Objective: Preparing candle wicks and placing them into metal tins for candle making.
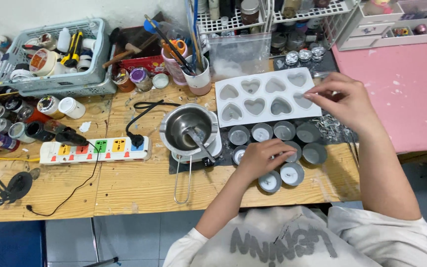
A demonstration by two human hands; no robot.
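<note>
White silicone, that heart mould (268, 97), lies flat at the back of the wooden table (139, 185), and my right hand (344, 101) rests at its right end, thumb and forefinger pinched together over the last heart cavity. Whether they grip something thin there I cannot tell; it is too small to see.

My left hand (263, 157) lies curled over the cluster of small metal cups (292, 173) in front of the mould, fingers closed loosely around one in the middle of the group. The cups stand close, several touching.

Risks as I judge them: my left wrist is just beside the handle of the steel melting pot (189, 127), which sits on a small warmer, so a careless sweep could knock it and spill whatever is inside. Lifting one cup from so tight a group could tip its neighbours. Pressing the soft mould's edge could flex it.

Hard to make out: the pot's contents, whether the cups under my palm are filled, and what the pile of small metal bits (329, 126) under my right wrist is. The power strip (95, 150) lies well to the left, its cord running towards the pot.
</note>
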